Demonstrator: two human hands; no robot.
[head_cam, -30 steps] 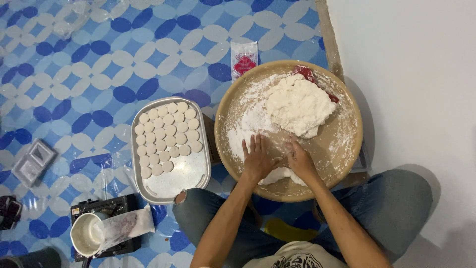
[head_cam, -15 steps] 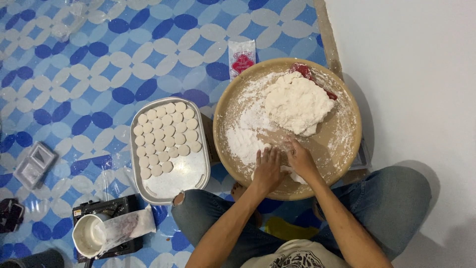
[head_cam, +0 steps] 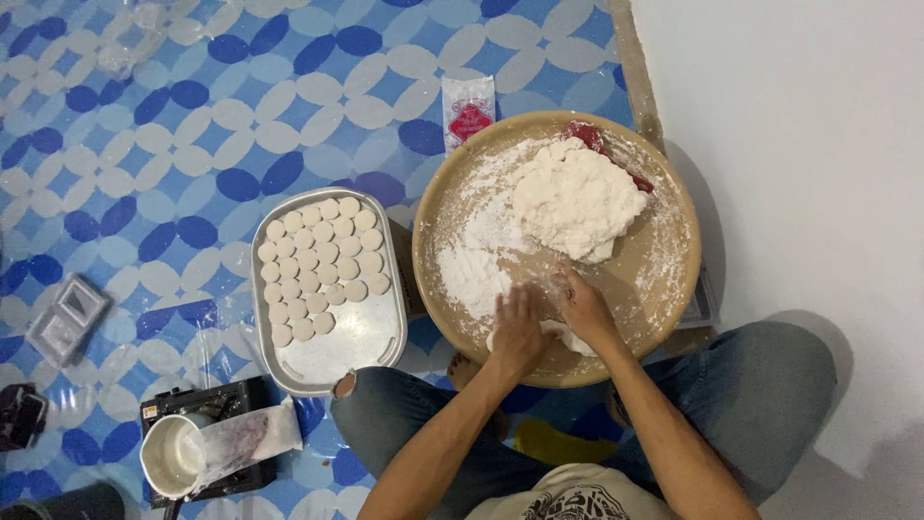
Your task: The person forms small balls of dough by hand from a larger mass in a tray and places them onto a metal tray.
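nearest the camera, low in the frame, the person sits cross-legged in jeans on the floor, both forearms reaching up toward the middle. left hand (head_cam: 518, 332) and right hand (head_cam: 582, 310) sit side by side at the near edge of the round wooden tray (head_cam: 674, 279), pressing down on a small piece of dough (head_cam: 568, 339) between them. both grips look loosely curled over it, more flat than clenched, but can't really tell how tight. a bit further up on the same tray, the big dough lump (head_cam: 576, 200) sits in loose flour, upper right of centre, so plenty is unshaped. left of centre, the metal tray (head_cam: 371, 337) holds rows of small round discs (head_cam: 313, 265) filling its top half, bottom half bare, so i'd guess roughly halfway. lower left there's a cup (head_cam: 168, 457). top centre, a small packet (head_cam: 469, 111) lies on the blue patterned floor (head_cam: 144, 144).
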